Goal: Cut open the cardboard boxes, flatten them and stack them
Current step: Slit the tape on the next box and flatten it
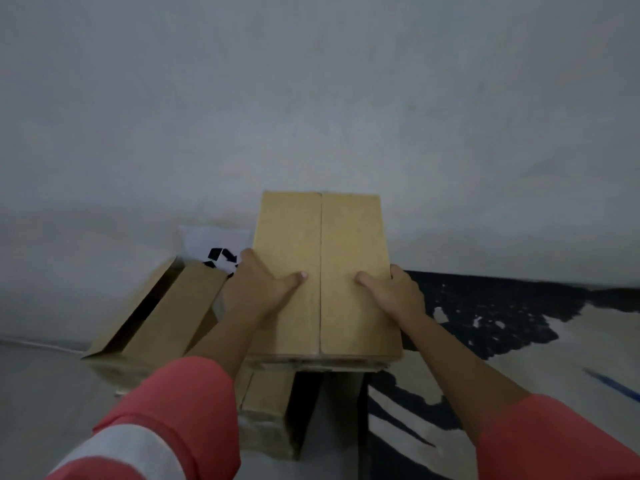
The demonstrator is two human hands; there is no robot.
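A closed brown cardboard box [322, 237] with a seam down the middle of its top fills the centre of the head view. My left hand [261, 284] grips its left side, thumb lying on the top face. My right hand [394, 292] grips its right side, thumb also on top. The box sits above other cardboard [266, 417] below it. To the left lies a second brown box [162, 313] with its flaps open and a dark inside.
A pale wall rises behind the boxes. A white sheet with a black recycling mark [218, 249] leans at the wall. A black-and-cream patterned rug [485, 317] covers the floor at the right. A blue stick-like item [613, 386] lies at the far right.
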